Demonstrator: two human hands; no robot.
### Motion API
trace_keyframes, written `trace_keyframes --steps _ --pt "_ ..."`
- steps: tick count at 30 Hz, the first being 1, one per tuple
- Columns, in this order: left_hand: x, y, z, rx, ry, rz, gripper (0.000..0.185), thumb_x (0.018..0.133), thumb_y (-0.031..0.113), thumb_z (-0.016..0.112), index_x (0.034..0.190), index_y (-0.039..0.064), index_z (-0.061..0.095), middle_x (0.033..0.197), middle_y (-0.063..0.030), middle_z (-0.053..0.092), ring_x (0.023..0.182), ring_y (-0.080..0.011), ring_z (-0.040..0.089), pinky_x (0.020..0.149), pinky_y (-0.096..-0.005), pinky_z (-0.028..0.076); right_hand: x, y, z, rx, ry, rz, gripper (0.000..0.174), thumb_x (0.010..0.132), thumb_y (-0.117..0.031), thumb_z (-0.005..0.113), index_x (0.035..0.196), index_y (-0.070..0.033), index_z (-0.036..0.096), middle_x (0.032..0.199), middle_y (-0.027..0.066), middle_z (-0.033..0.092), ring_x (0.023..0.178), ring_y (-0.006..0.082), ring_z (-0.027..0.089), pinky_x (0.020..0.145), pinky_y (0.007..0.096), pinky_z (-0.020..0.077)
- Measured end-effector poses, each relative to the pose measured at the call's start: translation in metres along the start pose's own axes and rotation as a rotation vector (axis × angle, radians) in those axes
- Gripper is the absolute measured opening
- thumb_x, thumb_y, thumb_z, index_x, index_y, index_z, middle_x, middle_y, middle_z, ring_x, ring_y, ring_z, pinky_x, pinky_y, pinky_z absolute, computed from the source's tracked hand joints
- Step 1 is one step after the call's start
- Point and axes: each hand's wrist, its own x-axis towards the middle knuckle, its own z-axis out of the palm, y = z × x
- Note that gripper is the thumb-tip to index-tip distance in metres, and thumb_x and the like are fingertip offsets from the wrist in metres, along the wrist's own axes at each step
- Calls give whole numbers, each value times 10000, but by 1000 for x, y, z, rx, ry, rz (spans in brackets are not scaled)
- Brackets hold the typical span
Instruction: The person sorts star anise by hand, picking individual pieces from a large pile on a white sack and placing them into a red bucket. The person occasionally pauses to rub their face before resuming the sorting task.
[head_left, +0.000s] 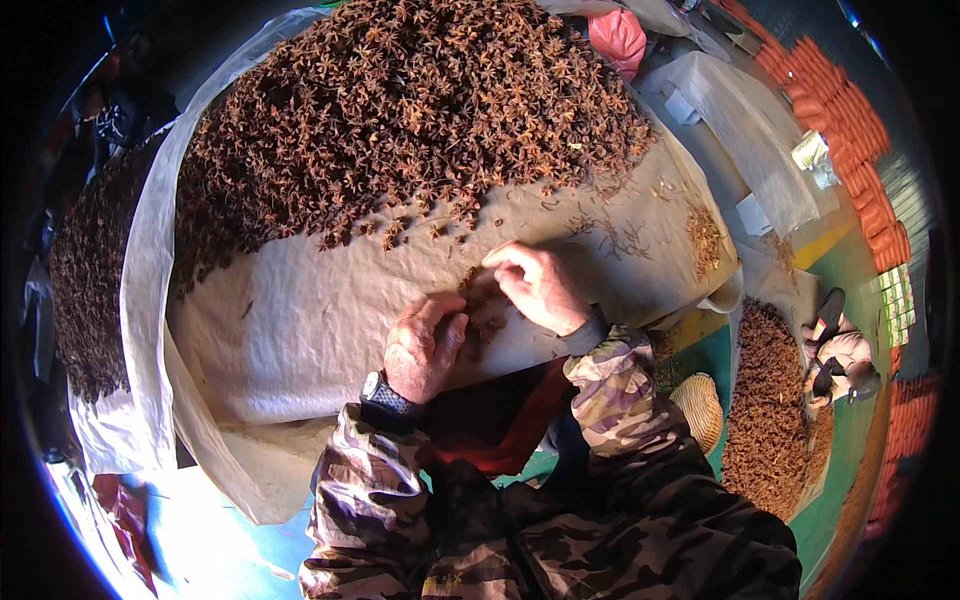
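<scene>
A large heap of dried star anise (420, 112) covers the far part of a pale cloth sheet (300, 322). My left hand (426, 345), with a watch on its wrist, rests low over the sheet with curled fingers, beside a few loose star anise pieces (487, 328). My right hand (536, 285) is just to the right and slightly farther off, its thumb and forefinger bent above the same pieces. Whether either hand pinches a piece cannot be made out. Thin stems (619, 232) lie scattered on the sheet to the right.
Yellowish scraps (703, 240) lie at the sheet's right edge, near a white container (726, 292). A woven straw hat (697, 412) is beside my right arm. Another person (844, 360) sits at the far right by another star anise heap (765, 405). Stacked red sacks (847, 120) line the right side.
</scene>
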Motion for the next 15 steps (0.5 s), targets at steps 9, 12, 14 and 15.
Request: trace_keyframes --steps 9,12,14,15 --pt "-1 -20 -4 296 168 80 226 883 90 687 1101 30 695 1089 -170 698 997 -391 646 912 -456 517 1 -19 22 -321 -21 -370 241 905 -27 572 1133 -24 651 1154 131 686 1081 351 663 956 419 532" --pt "-4 -23 -3 281 163 61 231 887 101 683 1107 32 694 1070 -170 697 991 -390 643 907 -460 513 -7 -31 32 -256 -80 -271 188 921 -61 579 1087 -53 666 1039 127 705 953 344 695 837 429 552" --pt "-5 -23 -3 242 150 22 212 894 108 665 1082 17 700 1047 -176 703 1003 -389 651 923 -450 508 1 -27 36 -259 -2 -267 154 953 -92 595 1084 -78 677 980 135 710 858 357 705 753 441 557" --pt "-4 -22 -2 251 140 31 209 898 110 666 1085 22 696 1047 -176 700 995 -392 647 913 -453 508 13 -16 37 -267 96 -348 140 968 -109 604 1084 -90 681 958 140 711 815 365 705 718 446 556"
